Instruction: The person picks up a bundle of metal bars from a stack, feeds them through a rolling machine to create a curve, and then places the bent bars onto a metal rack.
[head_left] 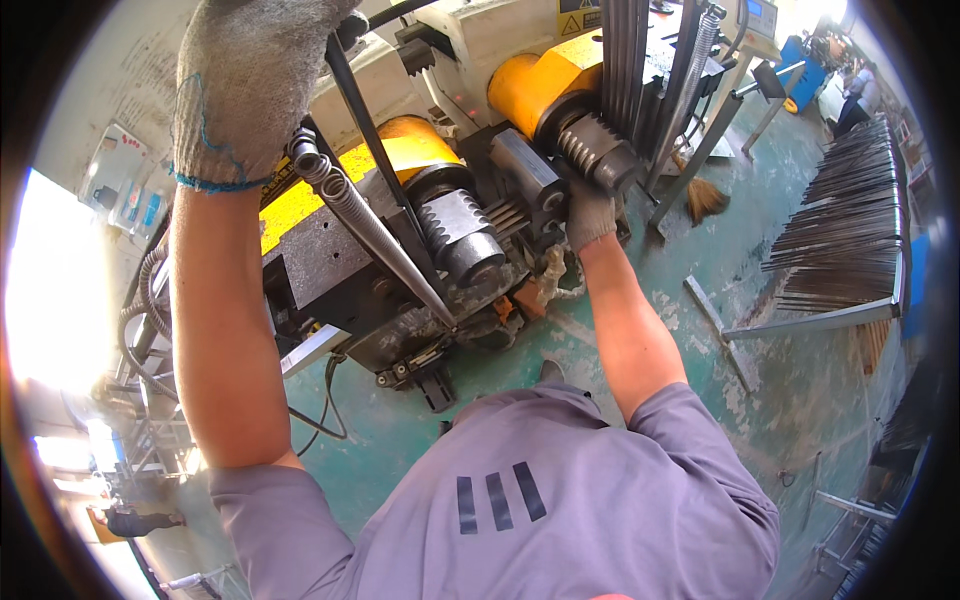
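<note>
My left hand [250, 90], in a grey knit glove with a blue cuff edge, is raised at the upper left. Its fingers curl by the top of a long dark metal bar [372, 125], which slants down to the machine. A coil spring [350, 205] on a rod lies beside that bar. Low among the machine parts is my gloved right hand [592, 218], beneath a ridged dark metal roller [597, 150] and next to a dark rectangular block [527, 170]; its fingers are hidden. A second ridged roller [460, 235] projects from a yellow housing [412, 145] between my arms.
Upright dark bars [625, 70] stand beside the right yellow housing [545, 85]. A rack of thin dark rods [840, 230] is on the right, with a metal stand leg [720, 330] on the green floor. A broom head [706, 198] rests behind the machine. Cables [325, 425] hang at the lower left.
</note>
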